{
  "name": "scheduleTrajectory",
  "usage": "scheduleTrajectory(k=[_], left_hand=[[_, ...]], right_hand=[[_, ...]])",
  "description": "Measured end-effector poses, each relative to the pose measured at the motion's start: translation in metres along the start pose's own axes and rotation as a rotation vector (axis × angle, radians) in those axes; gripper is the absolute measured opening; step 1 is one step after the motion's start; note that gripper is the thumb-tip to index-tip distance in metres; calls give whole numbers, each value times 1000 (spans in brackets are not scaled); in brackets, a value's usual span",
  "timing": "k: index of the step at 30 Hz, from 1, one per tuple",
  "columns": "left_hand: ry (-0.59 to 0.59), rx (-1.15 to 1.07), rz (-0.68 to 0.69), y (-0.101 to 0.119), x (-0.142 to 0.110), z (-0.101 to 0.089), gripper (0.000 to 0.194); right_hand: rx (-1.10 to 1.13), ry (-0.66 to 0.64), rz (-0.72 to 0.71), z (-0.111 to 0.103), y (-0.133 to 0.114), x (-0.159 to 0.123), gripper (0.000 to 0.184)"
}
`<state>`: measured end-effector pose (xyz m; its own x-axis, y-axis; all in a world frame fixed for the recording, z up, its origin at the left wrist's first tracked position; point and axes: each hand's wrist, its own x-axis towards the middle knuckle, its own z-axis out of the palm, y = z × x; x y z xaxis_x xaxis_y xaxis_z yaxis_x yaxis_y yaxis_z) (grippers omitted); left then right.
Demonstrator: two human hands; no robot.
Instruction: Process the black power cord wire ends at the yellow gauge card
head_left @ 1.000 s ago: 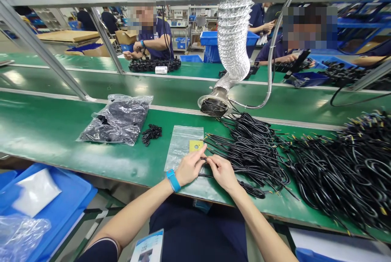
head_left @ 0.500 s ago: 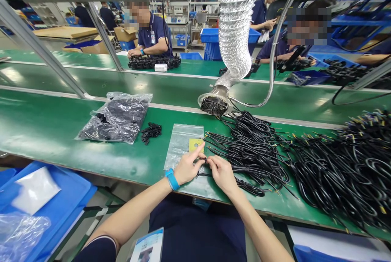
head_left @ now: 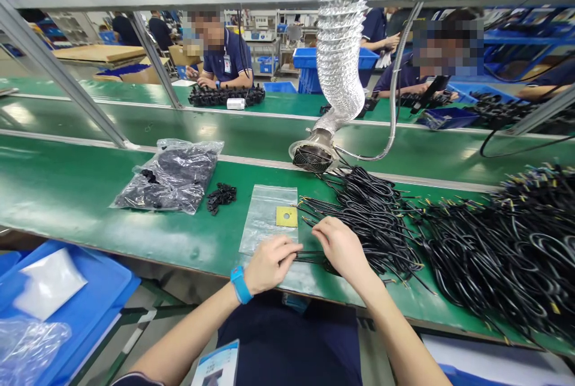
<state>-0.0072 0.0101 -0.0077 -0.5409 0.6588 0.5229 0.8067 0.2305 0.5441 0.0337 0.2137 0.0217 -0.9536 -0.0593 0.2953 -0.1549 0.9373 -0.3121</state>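
Observation:
My left hand [head_left: 273, 261], with a blue band at the wrist, is closed at the front edge of the bench. Between its thumb and fingers sits the end of a black cable [head_left: 309, 256], which runs off to the right beneath my other hand. My right hand [head_left: 342, 249] is held above the cables with thumb and fingertips pinched together; anything in that pinch is too small to make out. Just beyond my hands, a yellow square piece with a hole [head_left: 286, 216] lies on a clear zip bag [head_left: 260, 218]. Coiled black cables [head_left: 368, 206] lie beside my right hand.
A larger cable heap [head_left: 494, 254] covers the bench's right side. Small black plastic parts [head_left: 221, 197] lie left of the zip bag, near a filled plastic bag [head_left: 171, 176]. A fan [head_left: 313, 157] on a silver duct [head_left: 341, 44] hangs low ahead. Co-workers sit across the bench.
My hands have come apart: the left has moved down and left, while the right has moved right and slightly up. The yellow square piece is now fully uncovered.

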Motion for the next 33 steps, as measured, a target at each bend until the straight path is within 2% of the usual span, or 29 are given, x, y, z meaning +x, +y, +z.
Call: scheduleTrajectory(k=[4, 7, 10, 12, 15, 18, 22, 26, 33], left_hand=[[-55, 49, -34, 7, -8, 2, 21], [-78, 32, -77, 7, -8, 4, 20], [-98, -2, -116, 6, -7, 3, 19], [-102, -17, -129, 5, -7, 3, 19], [-96, -25, -136, 4, -8, 3, 20], [-92, -31, -124, 3, -9, 4, 21], [-85, -22, -101, 3, -10, 6, 21], [-81, -5, -99, 2, -11, 7, 21], [-77, -32, -128, 4, -10, 6, 23]], right_hand=[[-347, -50, 34, 12, 8, 7, 9], [-465, -66, 66, 22, 8, 12, 10], [-518, -78, 65, 23, 8, 16, 15], [-527, -51, 44, 20, 8, 17, 16], [-505, 56, 39, 15, 10, 18, 16], [-394, 138, 33, 18, 9, 20, 20], [-243, 95, -31, 31, 6, 23, 23], [-266, 65, -92, 44, 6, 23, 24], [-281, 38, -180, 43, 8, 20, 26]])
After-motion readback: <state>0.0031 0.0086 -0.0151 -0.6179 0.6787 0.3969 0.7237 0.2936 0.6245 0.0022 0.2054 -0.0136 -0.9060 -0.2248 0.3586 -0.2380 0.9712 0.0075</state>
